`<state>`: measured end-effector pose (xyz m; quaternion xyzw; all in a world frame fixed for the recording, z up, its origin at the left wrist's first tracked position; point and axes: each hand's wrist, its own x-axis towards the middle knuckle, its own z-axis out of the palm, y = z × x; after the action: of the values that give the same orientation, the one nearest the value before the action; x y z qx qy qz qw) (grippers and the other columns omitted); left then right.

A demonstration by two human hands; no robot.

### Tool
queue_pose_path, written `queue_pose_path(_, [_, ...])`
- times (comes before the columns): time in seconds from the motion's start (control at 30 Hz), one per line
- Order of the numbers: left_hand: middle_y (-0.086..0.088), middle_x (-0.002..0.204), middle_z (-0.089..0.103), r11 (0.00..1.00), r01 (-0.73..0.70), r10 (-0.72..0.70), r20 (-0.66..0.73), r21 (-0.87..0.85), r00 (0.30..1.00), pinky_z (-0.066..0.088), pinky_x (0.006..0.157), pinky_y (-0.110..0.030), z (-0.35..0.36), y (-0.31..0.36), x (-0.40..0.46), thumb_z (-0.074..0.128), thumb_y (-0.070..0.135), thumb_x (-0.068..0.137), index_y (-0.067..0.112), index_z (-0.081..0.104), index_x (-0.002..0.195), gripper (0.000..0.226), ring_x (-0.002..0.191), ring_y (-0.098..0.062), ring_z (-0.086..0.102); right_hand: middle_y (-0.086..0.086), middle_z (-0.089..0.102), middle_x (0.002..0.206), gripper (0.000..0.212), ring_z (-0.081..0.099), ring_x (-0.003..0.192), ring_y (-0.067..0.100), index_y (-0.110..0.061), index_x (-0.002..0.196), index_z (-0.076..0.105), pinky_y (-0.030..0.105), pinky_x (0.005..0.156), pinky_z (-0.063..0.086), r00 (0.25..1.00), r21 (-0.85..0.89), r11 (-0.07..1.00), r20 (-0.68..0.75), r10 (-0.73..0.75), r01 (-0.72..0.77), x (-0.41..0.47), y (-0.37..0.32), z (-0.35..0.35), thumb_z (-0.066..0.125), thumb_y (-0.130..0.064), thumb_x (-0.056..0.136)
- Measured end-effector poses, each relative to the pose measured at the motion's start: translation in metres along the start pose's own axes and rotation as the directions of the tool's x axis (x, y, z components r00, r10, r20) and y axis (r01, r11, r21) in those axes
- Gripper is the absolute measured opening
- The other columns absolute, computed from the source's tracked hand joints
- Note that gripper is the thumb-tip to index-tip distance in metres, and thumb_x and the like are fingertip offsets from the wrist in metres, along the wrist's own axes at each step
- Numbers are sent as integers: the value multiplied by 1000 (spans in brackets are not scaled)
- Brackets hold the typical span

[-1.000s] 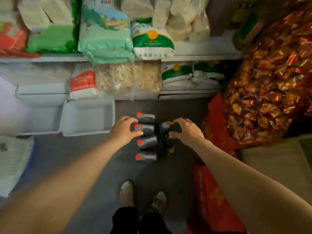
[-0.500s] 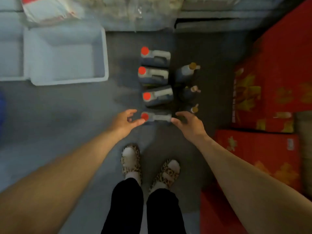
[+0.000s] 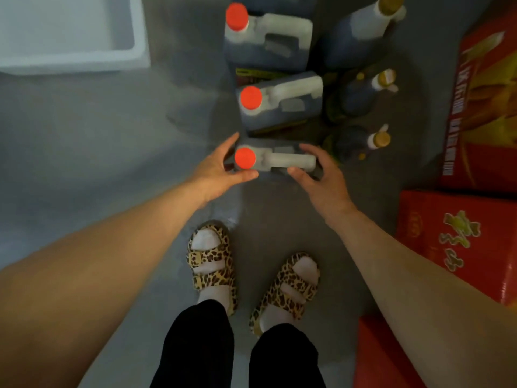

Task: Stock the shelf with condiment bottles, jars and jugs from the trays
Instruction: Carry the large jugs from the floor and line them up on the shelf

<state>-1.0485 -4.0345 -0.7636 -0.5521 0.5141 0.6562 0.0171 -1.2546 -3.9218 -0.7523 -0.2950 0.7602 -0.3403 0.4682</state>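
Observation:
Three dark jugs with red caps and white handles stand in a row on the grey floor. The nearest jug (image 3: 282, 161) sits between my hands. My left hand (image 3: 218, 170) holds its cap end, thumb on the near side and fingers along the far side. My right hand (image 3: 321, 175) curls round its handle end. Behind it stand the middle jug (image 3: 282, 107) and the far jug (image 3: 268, 43). Three dark bottles with gold caps stand to the right: a near bottle (image 3: 355, 141), a middle bottle (image 3: 358, 93) and a far bottle (image 3: 361, 32).
A white tray (image 3: 138, 51) lies on the floor at the upper left. Red cartons (image 3: 486, 113) are stacked along the right side, with another red carton (image 3: 461, 242) lower down. My feet in leopard-print sandals (image 3: 212, 261) stand just below the jugs.
The view has tilted down and come closer, so the shelf is out of sight. Both hands have closed in from beside the nearest jug onto its two ends.

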Motion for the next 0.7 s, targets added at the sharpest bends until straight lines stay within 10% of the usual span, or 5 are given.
queue_pose_path(0.13, [6,150,43,999,-37,37,19,-10,999,40,105,-19,2,-9,19,85,16,73,32,17,157,109,131,-7,47,-9,47,143,45,35,139,-2,-20,127,62,36,113,41,998,33,998,30,-48,47,7,10,0,78,-24,85])
queue_pose_path(0.33, [8,147,47,999,-54,54,73,0,996,41,108,-21,1,-14,29,89,32,54,28,18,157,125,129,-3,49,-19,23,154,47,16,153,14,-23,121,63,51,114,38,995,76,996,80,-53,47,14,14,0,81,-32,78])
queue_pose_path(0.43, [13,125,52,995,-84,82,39,54,996,42,85,-1,2,-13,34,90,10,64,19,28,149,106,112,1,53,-36,23,144,37,9,153,10,-18,114,63,52,116,33,993,107,991,69,-92,84,15,17,1,80,-19,82])
queue_pose_path(0.7, [20,108,58,983,-117,117,4,142,993,47,93,-20,-2,-7,36,93,36,43,32,42,127,98,105,-5,58,-7,36,151,30,29,146,7,-15,98,61,47,114,39,996,174,983,47,-70,61,18,15,1,82,-9,78])
